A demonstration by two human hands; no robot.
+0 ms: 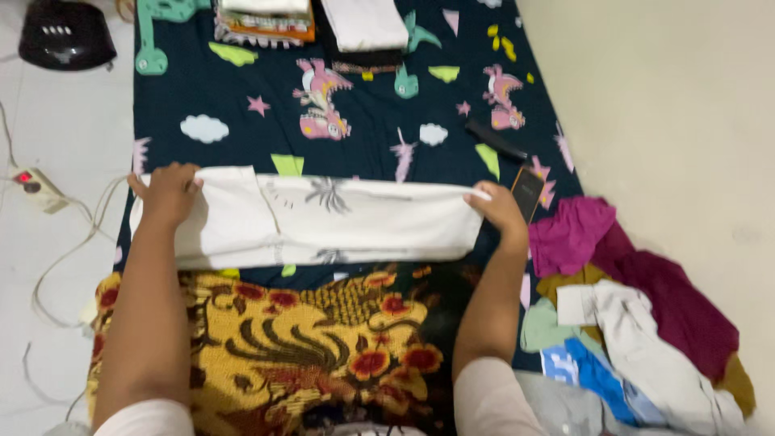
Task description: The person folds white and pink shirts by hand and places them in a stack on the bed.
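My left hand [168, 194] pinching left end of white cloth [323, 220], right hand [500, 206] gripping right end. Cloth stretched flat across dark sheet [242, 105]. Phone [526, 192] just beside right hand.

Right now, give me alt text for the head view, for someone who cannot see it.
A person's left hand and right hand grip the two ends of a folded white garment on a dark dinosaur-print mattress sheet. Folded clothes sit at the far edge; an unfolded clothes pile lies right.
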